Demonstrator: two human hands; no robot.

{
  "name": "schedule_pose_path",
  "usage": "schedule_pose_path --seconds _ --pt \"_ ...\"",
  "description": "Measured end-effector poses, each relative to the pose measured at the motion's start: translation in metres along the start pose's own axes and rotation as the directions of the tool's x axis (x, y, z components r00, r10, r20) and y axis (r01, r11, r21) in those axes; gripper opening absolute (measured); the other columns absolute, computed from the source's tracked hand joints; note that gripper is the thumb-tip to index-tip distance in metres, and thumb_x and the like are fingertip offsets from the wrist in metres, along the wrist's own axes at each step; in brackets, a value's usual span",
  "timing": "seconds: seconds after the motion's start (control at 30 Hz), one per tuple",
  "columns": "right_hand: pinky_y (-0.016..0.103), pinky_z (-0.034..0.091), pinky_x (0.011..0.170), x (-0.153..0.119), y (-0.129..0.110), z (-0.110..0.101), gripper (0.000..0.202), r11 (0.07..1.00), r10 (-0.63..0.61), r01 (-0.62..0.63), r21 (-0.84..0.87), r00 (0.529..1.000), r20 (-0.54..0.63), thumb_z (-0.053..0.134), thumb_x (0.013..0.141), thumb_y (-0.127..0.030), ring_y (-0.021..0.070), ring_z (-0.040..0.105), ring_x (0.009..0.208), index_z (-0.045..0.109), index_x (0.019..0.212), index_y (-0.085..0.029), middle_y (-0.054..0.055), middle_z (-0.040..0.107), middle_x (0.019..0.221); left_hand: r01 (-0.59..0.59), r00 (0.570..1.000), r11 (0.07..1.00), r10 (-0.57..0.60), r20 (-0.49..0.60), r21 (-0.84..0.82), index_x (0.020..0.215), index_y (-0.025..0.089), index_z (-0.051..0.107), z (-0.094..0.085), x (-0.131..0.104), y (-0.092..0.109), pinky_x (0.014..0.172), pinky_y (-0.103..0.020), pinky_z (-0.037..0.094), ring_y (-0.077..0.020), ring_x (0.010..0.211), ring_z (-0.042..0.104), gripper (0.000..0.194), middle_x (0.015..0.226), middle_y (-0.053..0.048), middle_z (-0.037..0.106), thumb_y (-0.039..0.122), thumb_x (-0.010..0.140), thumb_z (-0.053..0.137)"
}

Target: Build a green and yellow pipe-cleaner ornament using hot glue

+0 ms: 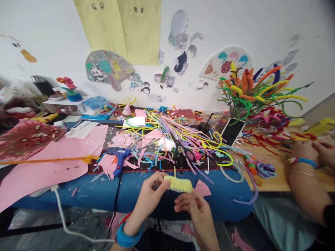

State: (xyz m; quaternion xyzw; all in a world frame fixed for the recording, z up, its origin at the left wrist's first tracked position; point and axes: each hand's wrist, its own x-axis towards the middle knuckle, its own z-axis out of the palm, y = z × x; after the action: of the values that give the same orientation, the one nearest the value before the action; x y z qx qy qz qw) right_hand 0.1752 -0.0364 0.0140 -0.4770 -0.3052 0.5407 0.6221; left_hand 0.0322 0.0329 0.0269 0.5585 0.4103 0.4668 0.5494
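Note:
A pale yellow, ribbed, fuzzy piece (180,184), like a wound pipe cleaner, is held up in front of the blue table edge. My left hand (154,191) pinches its left end between thumb and fingers. A short yellowish stem stands up behind it. My right hand (195,207) has its fingers curled in at the piece's right end; the exact contact is partly hidden. Just behind lie black-handled scissors (179,155), a blue glue gun (120,160) and a heap of coloured pipe cleaners (167,127). A pink scrap (202,188) lies right of the piece.
Pink sheets (52,174) cover the table's left side. A phone (232,131) leans near a cup with a straw (206,123) and a bunch of pipe-cleaner flowers (251,87). A co-worker's arm (306,167) rests at the right. A black cord (117,195) hangs over the edge.

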Motion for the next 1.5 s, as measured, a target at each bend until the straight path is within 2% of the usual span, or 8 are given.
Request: schedule_pose_path --seconds 0.2,0.5,0.63,0.8,1.03,1.2,1.33,1.5 --pt "0.032 0.061 0.059 0.004 0.006 -0.012 0.036 0.995 -0.081 0.081 -0.064 0.997 0.011 0.071 0.081 -0.052 0.0206 0.072 0.060 0.070 0.085 -0.016 0.009 0.076 0.073 0.064 0.998 0.992 -0.065 -0.004 -0.113 0.070 0.017 0.054 0.009 -0.003 0.001 0.065 -0.025 0.051 -0.0143 0.068 0.061 0.044 0.071 0.000 0.064 0.058 0.076 0.069" --pt "0.035 0.057 0.090 -0.003 0.008 -0.007 0.040 0.989 -0.104 0.100 -0.108 0.994 -0.035 0.075 0.077 -0.050 0.0271 0.071 0.104 0.072 0.107 -0.024 0.009 0.075 0.112 -0.294 0.917 0.946 0.320 -0.238 0.139 0.089 0.020 0.073 0.012 -0.020 0.002 0.073 -0.026 0.055 -0.0180 0.082 0.069 0.008 0.086 -0.004 0.074 0.022 0.081 0.073" --pt "0.036 0.056 0.093 -0.012 0.004 0.007 0.041 0.982 -0.145 0.128 -0.139 0.982 -0.120 0.071 0.080 -0.051 0.0277 0.069 0.107 0.072 0.110 -0.023 0.009 0.074 0.115 -0.461 0.841 0.860 0.502 -0.202 0.218 0.092 0.024 0.073 0.011 -0.025 0.000 0.077 -0.028 0.055 -0.0178 0.086 0.069 0.018 0.093 -0.003 0.075 0.009 0.082 0.070" --pt "0.036 0.053 0.097 -0.014 0.008 -0.002 0.038 0.962 -0.168 0.153 -0.225 0.985 -0.046 0.065 0.086 -0.049 0.0278 0.068 0.110 0.073 0.113 -0.023 0.009 0.073 0.117 -0.569 0.791 0.803 0.593 -0.150 0.176 0.093 0.024 0.072 0.013 -0.030 0.005 0.085 -0.033 0.056 -0.0196 0.095 0.069 0.026 0.100 -0.004 0.073 0.002 0.080 0.069" --pt "0.035 0.054 0.096 -0.011 0.018 -0.024 0.037 0.954 -0.229 0.230 -0.194 0.973 0.024 0.057 0.093 -0.045 0.0270 0.067 0.112 0.070 0.120 -0.023 0.010 0.072 0.120 -0.464 0.883 0.868 0.469 -0.014 -0.177 0.090 0.022 0.071 0.007 -0.028 0.018 0.087 -0.036 0.056 -0.0189 0.086 0.067 0.012 0.084 -0.003 0.070 0.019 0.080 0.076" --pt "0.031 0.054 0.096 -0.016 0.005 -0.024 0.034 0.895 -0.316 0.346 -0.283 0.937 0.147 0.054 0.096 -0.039 0.0246 0.066 0.116 0.066 0.126 -0.029 0.007 0.068 0.128 -0.375 0.920 0.926 0.378 0.103 -0.040 0.114 0.026 0.070 -0.007 -0.028 0.021 0.095 -0.032 0.051 -0.0239 0.109 0.063 0.043 0.116 -0.009 0.067 0.035 0.074 0.082" --pt "0.030 0.056 0.093 -0.020 -0.008 -0.023 0.035 0.820 -0.389 0.470 -0.326 0.876 0.284 0.054 0.096 -0.037 0.0246 0.067 0.114 0.062 0.129 -0.032 0.006 0.067 0.128 -0.432 0.877 0.901 0.410 0.250 0.037 0.126 0.031 0.065 -0.015 -0.028 0.021 0.097 -0.033 0.052 -0.0251 0.113 0.064 0.051 0.126 -0.009 0.067 0.038 0.077 0.078" --pt "0.028 0.057 0.091 -0.024 -0.012 -0.023 0.036 0.749 -0.475 0.566 -0.345 0.821 0.316 0.056 0.095 -0.034 0.0233 0.069 0.109 0.060 0.131 -0.033 0.004 0.070 0.124 -0.560 0.806 0.829 0.543 0.235 0.004 0.124 0.031 0.066 -0.013 -0.028 0.018 0.090 -0.032 0.057 -0.0235 0.105 0.070 0.049 0.118 -0.008 0.072 0.036 0.077 0.078"
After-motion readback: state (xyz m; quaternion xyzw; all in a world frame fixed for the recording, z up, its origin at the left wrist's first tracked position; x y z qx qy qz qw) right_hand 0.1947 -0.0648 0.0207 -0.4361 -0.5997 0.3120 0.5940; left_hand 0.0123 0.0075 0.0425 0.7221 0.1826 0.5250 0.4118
